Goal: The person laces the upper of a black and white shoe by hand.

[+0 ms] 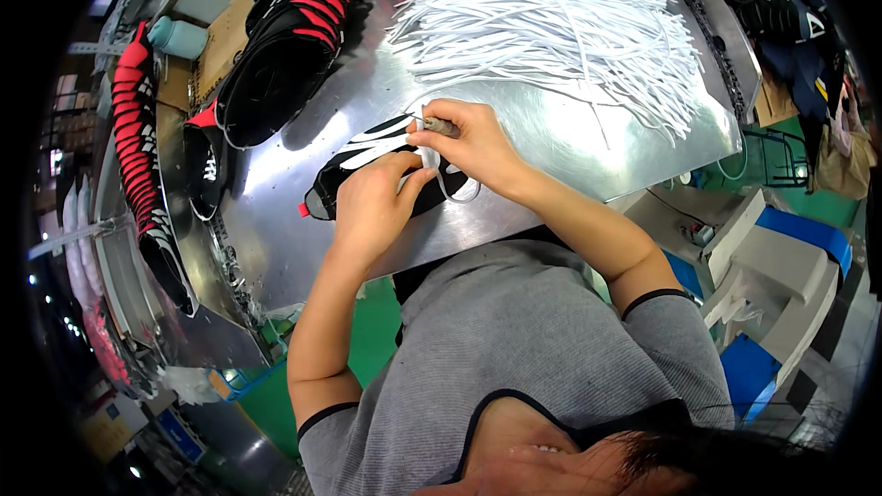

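Observation:
On the shiny metal table (303,280) in front of me lies a black shoe upper (323,186) with white stripes and a small red tab at its left end. My left hand (375,204) rests over the upper, thumb and forefinger closed near a flat white shoelace (430,158). Part of the upper is hidden beneath that hand. In my right hand (476,147) is a small hand tool with a brown handle (442,127) and a thin metal shaft pointing left over the upper. A loop of lace hangs below my right hand at the upper's right end.
A thick bundle of white shoelaces (551,32) covers the back of the table. Nested black and red shoe uppers (276,64) curve along the back left; another row (138,147) stands further left. A light blue container (179,38) sits at the far left.

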{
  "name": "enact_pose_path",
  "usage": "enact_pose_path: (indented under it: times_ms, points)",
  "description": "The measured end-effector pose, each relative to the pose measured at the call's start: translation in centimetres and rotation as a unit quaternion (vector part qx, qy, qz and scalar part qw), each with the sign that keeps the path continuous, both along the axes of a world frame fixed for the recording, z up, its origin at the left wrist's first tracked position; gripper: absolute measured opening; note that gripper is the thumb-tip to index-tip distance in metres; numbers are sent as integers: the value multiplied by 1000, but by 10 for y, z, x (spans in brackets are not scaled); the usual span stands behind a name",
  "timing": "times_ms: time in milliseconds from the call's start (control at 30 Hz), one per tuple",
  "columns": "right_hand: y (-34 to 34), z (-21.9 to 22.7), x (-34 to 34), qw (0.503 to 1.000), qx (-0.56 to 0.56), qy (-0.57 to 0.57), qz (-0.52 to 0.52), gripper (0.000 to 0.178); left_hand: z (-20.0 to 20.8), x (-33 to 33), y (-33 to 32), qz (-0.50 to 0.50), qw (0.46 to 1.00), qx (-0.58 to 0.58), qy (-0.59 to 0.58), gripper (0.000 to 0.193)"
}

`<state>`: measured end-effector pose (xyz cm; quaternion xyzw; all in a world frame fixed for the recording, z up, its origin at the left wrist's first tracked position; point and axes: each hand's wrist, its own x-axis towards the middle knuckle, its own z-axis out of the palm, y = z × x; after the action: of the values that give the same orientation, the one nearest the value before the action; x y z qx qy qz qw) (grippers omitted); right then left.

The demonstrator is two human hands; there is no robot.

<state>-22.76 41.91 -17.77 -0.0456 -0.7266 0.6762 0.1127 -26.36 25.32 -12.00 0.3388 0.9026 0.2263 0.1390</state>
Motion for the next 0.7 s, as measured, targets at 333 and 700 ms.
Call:
enact_pose_path:
  times_ms: [333,700]
  points:
    - [18,0,52,993,24,-100,54,20,-21,-16,4,42,995,12,-95,22]
    - [13,-9,57,980,153,-101,79,14,-11,-18,12,62,982,-24,-178,21]
